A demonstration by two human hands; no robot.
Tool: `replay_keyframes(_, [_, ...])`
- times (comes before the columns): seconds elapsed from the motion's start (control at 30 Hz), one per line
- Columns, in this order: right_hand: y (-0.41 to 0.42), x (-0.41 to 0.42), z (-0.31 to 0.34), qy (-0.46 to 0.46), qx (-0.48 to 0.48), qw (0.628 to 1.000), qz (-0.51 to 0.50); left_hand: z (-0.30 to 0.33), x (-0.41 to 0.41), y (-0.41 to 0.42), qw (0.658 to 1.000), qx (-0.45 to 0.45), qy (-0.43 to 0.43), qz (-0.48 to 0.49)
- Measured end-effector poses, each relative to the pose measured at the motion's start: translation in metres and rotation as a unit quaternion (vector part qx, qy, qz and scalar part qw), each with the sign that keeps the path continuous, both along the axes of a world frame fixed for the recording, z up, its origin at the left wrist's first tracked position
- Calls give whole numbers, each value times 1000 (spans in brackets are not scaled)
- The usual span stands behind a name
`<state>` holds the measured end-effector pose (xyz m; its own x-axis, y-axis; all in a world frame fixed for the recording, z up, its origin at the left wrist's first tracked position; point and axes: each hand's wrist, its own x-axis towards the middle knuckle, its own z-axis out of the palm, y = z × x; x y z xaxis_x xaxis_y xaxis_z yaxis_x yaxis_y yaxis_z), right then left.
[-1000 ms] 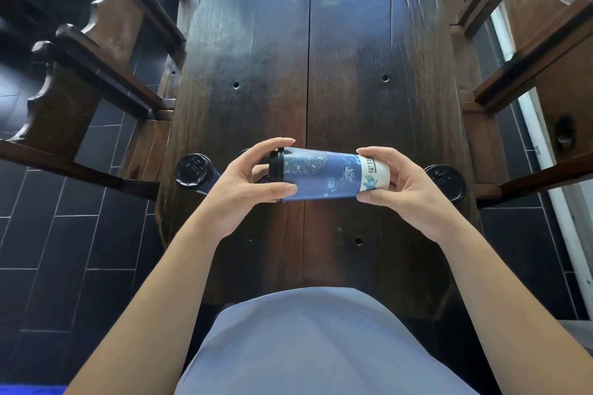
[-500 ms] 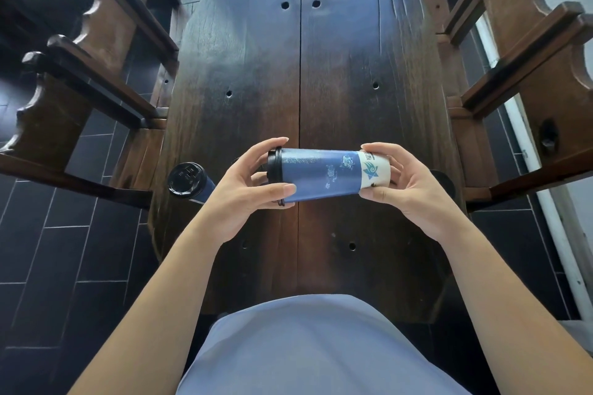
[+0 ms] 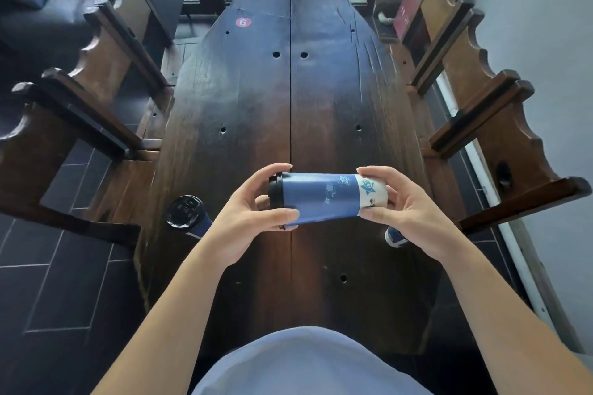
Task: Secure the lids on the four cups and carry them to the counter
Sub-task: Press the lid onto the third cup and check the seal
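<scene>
I hold a blue paper cup (image 3: 321,199) sideways above the dark wooden table (image 3: 288,106). Its black lid (image 3: 275,191) points left and its white base points right. My left hand (image 3: 253,218) grips the lid end, fingers and thumb curled round the rim. My right hand (image 3: 407,212) grips the white base end. A second lidded blue cup (image 3: 186,213) stands on the table to the left of my left hand. Just a blue and white sliver of a third cup (image 3: 394,236) shows under my right wrist.
Heavy carved wooden chairs flank the table, one set on the left (image 3: 80,112) and one on the right (image 3: 487,125). A red number sticker (image 3: 243,22) sits near the table's far end. Dark floor tiles (image 3: 48,282) lie to the left, a wall (image 3: 545,42) to the right.
The camera has tilted up, showing more of the far table. Both hands have turned the cup about its long axis, so its printed pattern has shifted. The right-hand cup is now mostly hidden.
</scene>
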<state>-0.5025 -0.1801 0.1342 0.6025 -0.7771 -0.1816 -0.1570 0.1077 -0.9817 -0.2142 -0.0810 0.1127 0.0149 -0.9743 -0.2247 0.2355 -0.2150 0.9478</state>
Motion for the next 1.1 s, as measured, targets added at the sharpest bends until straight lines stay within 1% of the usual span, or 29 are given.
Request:
replay_keyframes(0.13, [10,13,6,0,-16,1000,-12,-2,17,3,1000,-7,7,-24])
replay_keyframes(0.33, [25,25,12,17,-26,999,-41,-1,43,10,998,-57,-16,-38])
replay_keyframes(0.47, [34,29,17,22,-25,998,-47,2,51,13,997,-64,-28,-42])
replay_keyframes(0.57, [37,30,19,10,-29,998,-55,6,49,15,997,-64,-8,-39])
replay_keyframes(0.63, [36,29,19,-3,-31,998,-48,7,45,18,997,-61,5,-39])
replay_keyframes(0.77, [29,23,19,-16,-35,999,-33,11,36,21,998,-63,-9,-26])
replay_keyframes(0.9, [15,13,19,3,-33,999,1,12,23,20,996,-72,-40,-28])
replay_keyframes(1.1, [-4,-1,21,14,-21,1000,19,11,8,13,998,-54,-25,-19])
